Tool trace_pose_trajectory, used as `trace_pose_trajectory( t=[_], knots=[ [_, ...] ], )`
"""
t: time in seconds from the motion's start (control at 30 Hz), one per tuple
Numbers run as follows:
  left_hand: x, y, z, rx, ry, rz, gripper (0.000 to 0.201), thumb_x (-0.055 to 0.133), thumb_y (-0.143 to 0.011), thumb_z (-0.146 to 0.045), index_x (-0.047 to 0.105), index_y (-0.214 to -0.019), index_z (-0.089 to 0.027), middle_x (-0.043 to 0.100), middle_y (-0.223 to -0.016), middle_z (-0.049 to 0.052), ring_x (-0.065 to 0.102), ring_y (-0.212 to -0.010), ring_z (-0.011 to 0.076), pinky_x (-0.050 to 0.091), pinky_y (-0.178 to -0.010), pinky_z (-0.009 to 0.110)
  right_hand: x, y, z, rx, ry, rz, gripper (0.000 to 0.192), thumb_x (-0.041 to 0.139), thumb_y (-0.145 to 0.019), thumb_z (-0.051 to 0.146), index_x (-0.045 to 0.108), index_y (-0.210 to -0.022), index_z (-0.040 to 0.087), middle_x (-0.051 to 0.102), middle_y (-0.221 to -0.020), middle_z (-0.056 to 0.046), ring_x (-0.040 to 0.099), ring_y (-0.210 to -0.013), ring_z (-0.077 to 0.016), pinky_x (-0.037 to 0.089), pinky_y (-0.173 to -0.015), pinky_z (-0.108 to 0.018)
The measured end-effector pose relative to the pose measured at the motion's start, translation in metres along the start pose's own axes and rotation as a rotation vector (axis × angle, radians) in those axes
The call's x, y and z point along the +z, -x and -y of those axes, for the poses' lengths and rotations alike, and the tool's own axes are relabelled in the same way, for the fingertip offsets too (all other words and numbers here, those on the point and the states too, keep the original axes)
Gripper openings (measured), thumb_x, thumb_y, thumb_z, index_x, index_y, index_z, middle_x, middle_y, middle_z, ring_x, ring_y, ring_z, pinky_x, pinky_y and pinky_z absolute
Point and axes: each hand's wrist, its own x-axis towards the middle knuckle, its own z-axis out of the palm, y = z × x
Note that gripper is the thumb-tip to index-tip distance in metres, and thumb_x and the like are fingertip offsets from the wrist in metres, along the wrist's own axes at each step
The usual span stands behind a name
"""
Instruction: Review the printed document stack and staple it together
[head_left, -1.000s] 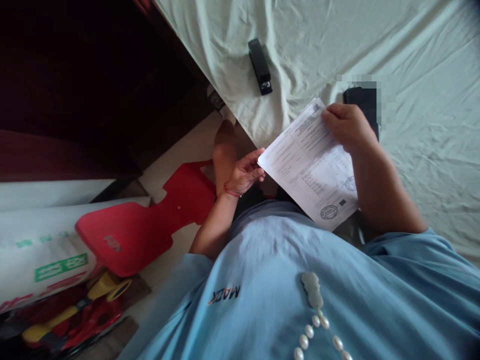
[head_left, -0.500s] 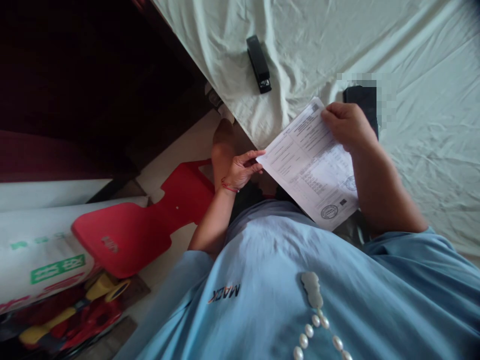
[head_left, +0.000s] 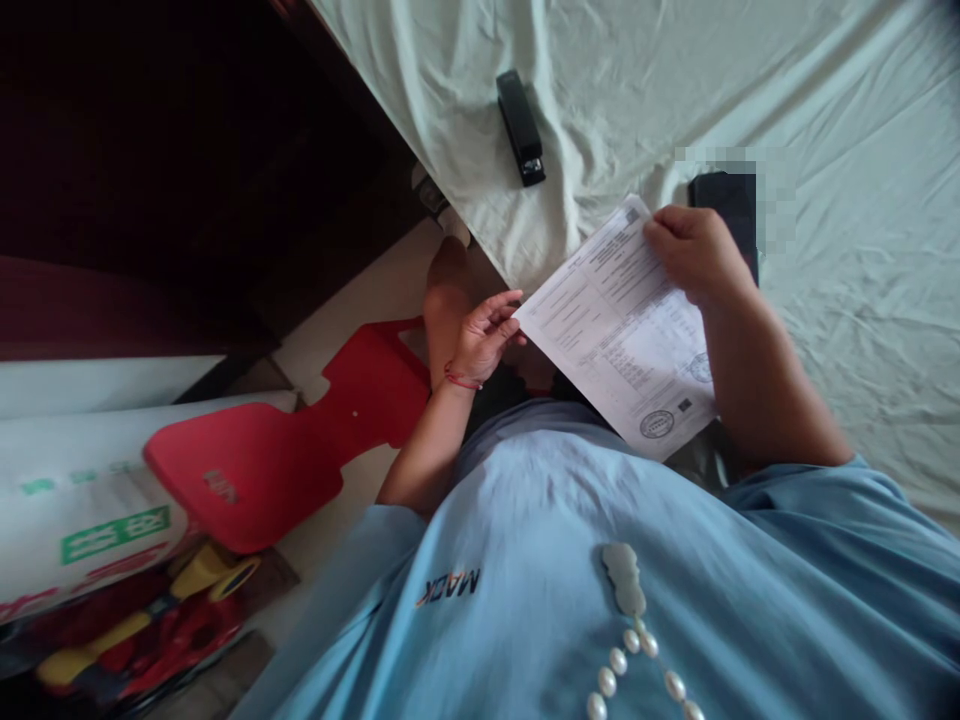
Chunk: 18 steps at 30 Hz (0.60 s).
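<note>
A printed sheet of paper (head_left: 585, 310) with round stamps and a table of text is tilted in front of my lap. It may be more than one sheet. My right hand (head_left: 701, 250) grips it near its upper right edge, thumb on top. My left hand (head_left: 491, 335), with a red string on the wrist, is at the paper's left corner. Its thumb and index finger are apart, and the fingertips are close to that corner. Farther off, a black stapler (head_left: 520, 128) lies on the pale cloth (head_left: 600, 90).
Beyond my right hand lies a dark flat object (head_left: 727, 200), partly blurred out. To the left are a red plastic stool or chair (head_left: 255, 465), a white printed sack (head_left: 67, 490) and red and yellow items (head_left: 157, 630) on the floor. Dark furniture (head_left: 135, 150) stands at upper left.
My left hand has drawn back slightly from the paper's corner, its index finger lifting off the edge. My right hand and the paper have hardly moved.
</note>
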Motion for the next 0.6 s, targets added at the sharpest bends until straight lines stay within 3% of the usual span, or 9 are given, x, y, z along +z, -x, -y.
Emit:
trace_pose_trajectory(
  t=[0.17, 0.33, 0.6],
  knots=[
    [0.001, 0.001, 0.000, -0.038, 0.054, 0.011, 0.042, 0.104, -0.063, -0.044, 0.086, -0.098, -0.029, 0.079, -0.088, -0.003, 0.071, -0.068, 0.0062, 0.060, -0.059, 0.015, 0.000, 0.000, -0.001, 0.007, 0.004, 0.009, 0.053, 0.067, -0.090, 0.071, 0.053, -0.066, 0.026, 0.036, -0.058, -0.001, 0.045, -0.061, -0.0200, 0.038, -0.052, -0.036],
    [0.002, 0.002, -0.004, -0.103, 0.040, -0.040, 0.052, 0.108, -0.052, -0.045, 0.085, -0.093, -0.025, 0.078, -0.081, -0.003, 0.072, -0.067, 0.0080, 0.063, -0.062, 0.017, 0.002, -0.002, -0.008, -0.009, 0.035, 0.012, 0.051, 0.064, -0.089, 0.073, 0.051, -0.068, 0.028, 0.040, -0.060, -0.003, 0.050, -0.067, -0.0242, 0.046, -0.061, -0.040],
    [0.000, 0.003, 0.000, -0.119, 0.025, -0.059, 0.055, 0.108, -0.054, -0.047, 0.079, -0.093, -0.022, 0.075, -0.082, -0.003, 0.072, -0.070, 0.0079, 0.064, -0.064, 0.017, 0.003, -0.003, -0.010, -0.024, 0.037, -0.005, 0.055, 0.064, -0.088, 0.077, 0.053, -0.066, 0.027, 0.040, -0.060, -0.003, 0.050, -0.065, -0.0231, 0.044, -0.057, -0.039]
  ],
)
